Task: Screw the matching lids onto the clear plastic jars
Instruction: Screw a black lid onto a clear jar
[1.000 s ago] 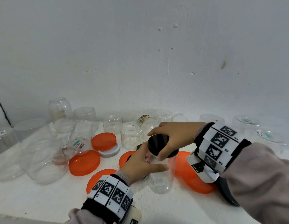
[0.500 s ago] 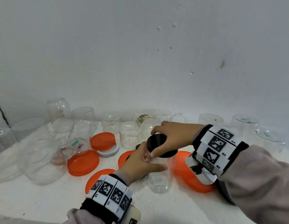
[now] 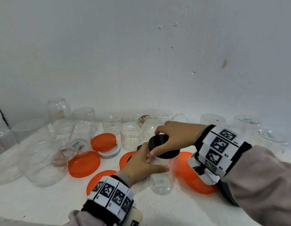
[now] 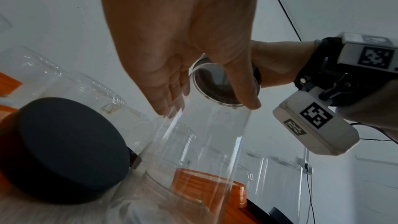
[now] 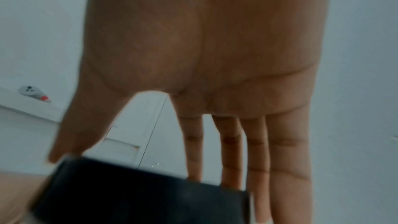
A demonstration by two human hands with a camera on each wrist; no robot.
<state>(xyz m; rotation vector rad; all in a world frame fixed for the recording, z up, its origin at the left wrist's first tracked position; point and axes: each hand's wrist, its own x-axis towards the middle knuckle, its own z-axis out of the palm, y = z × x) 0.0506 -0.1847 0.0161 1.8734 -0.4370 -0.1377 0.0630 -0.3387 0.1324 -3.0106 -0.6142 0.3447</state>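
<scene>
- The tall clear plastic cylindrical jar is standing upright on the white table, near the front middle, its long axis running vertical and its mouth pointing up
- The round flat black plastic lid is sitting over the jar's mouth, tilting slightly with its left edge higher in the head view; whether it is threaded on cannot be told
- The left hand is grasping the jar's upper wall from the left, thumb lying across the near side and fingers curling round the far side
- The right hand is reaching in from the right and gripping the black lid's rim, thumb on the near edge and fingers arching over the top to the far edge
- In the right wrist view the fingers are running down past the lid's far rim, and the picture is blurred
- A second black round lid is lying just left of the jar, half hidden behind the left hand in the head view
- Several flat orange plastic lids are lying on the table left, right and behind the jar, one stacked on a white lid
- Many empty clear plastic jars are standing mouth-down along the far white wall, with larger ones at the left
</scene>
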